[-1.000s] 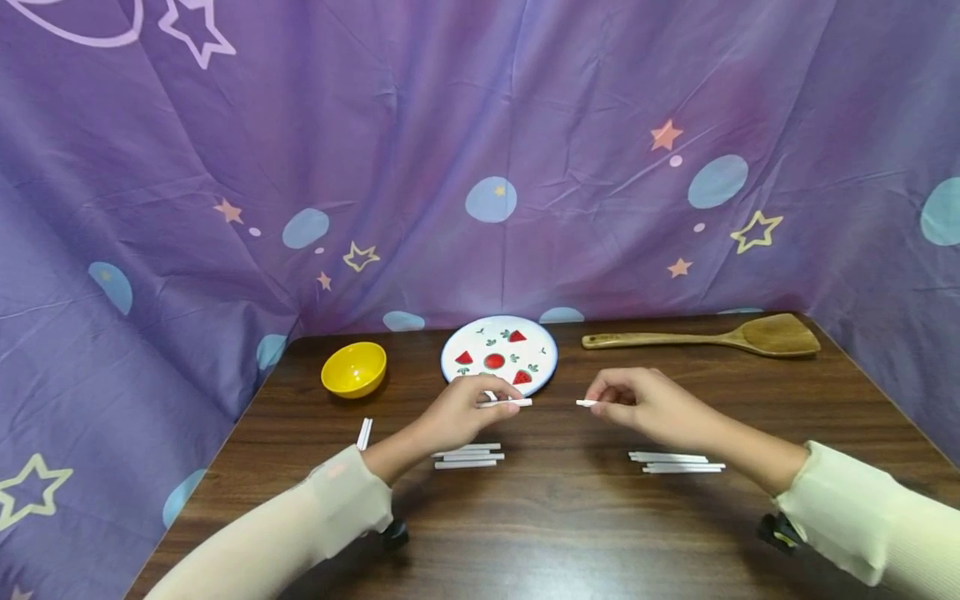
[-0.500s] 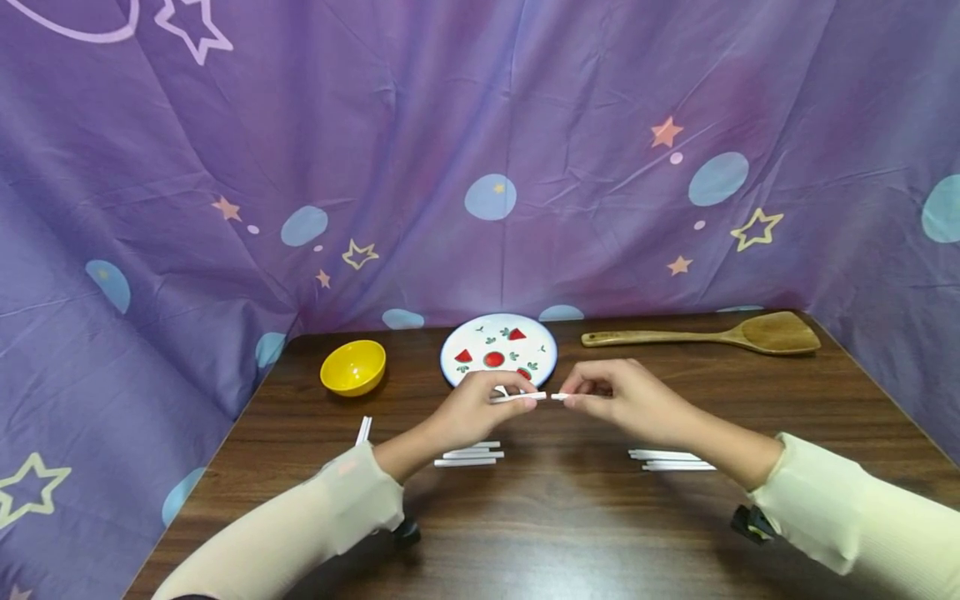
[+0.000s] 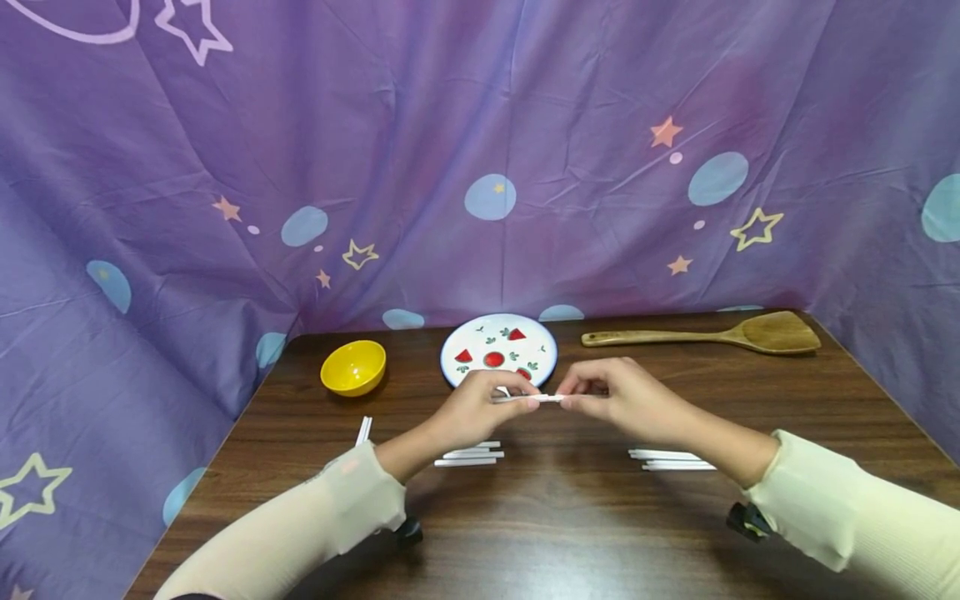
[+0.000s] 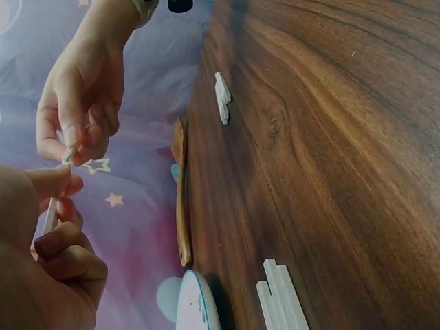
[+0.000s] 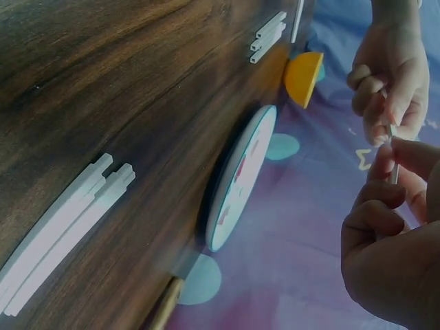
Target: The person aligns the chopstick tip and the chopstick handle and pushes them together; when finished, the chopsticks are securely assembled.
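Between thumb and fingertips, my left hand (image 3: pixel 471 410) pinches a slim white plastic stick (image 4: pixel 50 216). My right hand (image 3: pixel 626 393) pinches another white stick (image 4: pixel 67 155) the same way. Both hands are raised above the table, just in front of the plate, fingertips close together. The sticks meet end to end in the small gap between the hands; whether one end sits inside the other cannot be made out. Fingers hide most of both sticks. Below the left hand lies a group of white sticks (image 3: pixel 470 456), and a second group (image 3: pixel 671 461) lies under the right forearm.
A white plate (image 3: pixel 459 333) with a watermelon pattern stands behind the hands. At the back left is a yellow bowl (image 3: pixel 353 367), and a wooden spatula (image 3: pixel 776 333) lies back right. More white sticks (image 3: pixel 363 429) lie by the left sleeve. A purple curtain (image 3: pixel 420 167) borders the table.
My right hand has moved left, and the left hand slightly right, bringing the two held sticks from well apart to end against end. The things on the table have stayed put.
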Available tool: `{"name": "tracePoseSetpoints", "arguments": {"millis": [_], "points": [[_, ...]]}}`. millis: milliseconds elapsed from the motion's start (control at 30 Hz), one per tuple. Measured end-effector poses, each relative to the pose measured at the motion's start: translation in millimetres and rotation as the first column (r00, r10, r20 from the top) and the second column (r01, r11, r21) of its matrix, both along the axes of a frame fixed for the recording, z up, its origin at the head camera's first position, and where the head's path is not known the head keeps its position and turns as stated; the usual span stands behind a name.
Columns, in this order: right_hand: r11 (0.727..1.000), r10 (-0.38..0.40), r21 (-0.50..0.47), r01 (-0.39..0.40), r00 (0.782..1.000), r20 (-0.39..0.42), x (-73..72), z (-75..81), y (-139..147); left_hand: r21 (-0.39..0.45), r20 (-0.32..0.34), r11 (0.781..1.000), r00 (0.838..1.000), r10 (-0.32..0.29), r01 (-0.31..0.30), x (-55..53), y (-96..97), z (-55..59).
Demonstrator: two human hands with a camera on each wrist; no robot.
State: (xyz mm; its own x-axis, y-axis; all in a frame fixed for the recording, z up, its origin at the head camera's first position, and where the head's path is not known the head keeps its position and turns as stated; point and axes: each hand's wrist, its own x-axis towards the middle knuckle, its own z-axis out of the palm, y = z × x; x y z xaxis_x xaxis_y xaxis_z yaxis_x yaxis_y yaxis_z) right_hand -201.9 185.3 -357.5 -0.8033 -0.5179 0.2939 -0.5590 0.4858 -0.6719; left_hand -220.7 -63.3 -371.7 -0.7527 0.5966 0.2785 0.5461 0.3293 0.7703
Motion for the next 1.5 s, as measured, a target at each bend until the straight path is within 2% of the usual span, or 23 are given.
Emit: {"name": "tracePoseSetpoints", "arguments": {"millis": [233, 367, 567, 700, 967, 1067, 1200, 1500], "points": [[0.999, 0.042, 0.000, -0.042, 0.998, 0.044, -1.3, 1.8, 2.6, 0.032, 0.075, 0.999, 0.997, -0.033, 0.031, 0.1, -1.8, -0.5], [1.000, 0.029, 0.009, -0.029, 0.999, 0.018, -1.4, 0.9, 1.5, 0.027, 0.040, 0.999, 0.998, -0.040, 0.039, -0.1, -0.9, -0.5], [0.998, -0.053, 0.031, 0.056, 0.994, -0.092, 0.8, -1.5, -7.9, 0.009, -0.042, 1.000, 0.999, -0.027, 0.027, 0.6, 2.8, 0.6], [0.997, -0.076, 0.023, 0.079, 0.991, -0.108, 3.7, 0.1, -12.5, 0.000, -0.065, 1.000, 0.998, -0.010, 0.010, 0.2, 4.8, 2.2], [0.997, -0.059, 0.039, 0.065, 0.991, -0.123, 3.6, 4.7, -6.0, -0.002, -0.068, 0.999, 0.997, 0.043, -0.044, 0.4, 2.0, 4.0], [0.996, -0.074, 0.034, 0.079, 0.988, -0.137, 4.3, 4.1, -2.9, 0.018, -0.044, 0.999, 0.998, 0.048, -0.048, 0.7, 1.2, 3.7], [0.994, -0.105, 0.011, 0.108, 0.986, -0.129, 5.1, -0.2, -2.8, 0.040, -0.012, 0.997, 0.998, 0.068, -0.067, 1.3, 2.6, 1.8], [0.988, -0.155, -0.035, 0.151, 0.974, -0.163, 6.0, -13.5, -11.3, 0.065, -0.015, 0.992, 0.994, 0.112, -0.111, 3.7, 8.6, -0.1]]}}
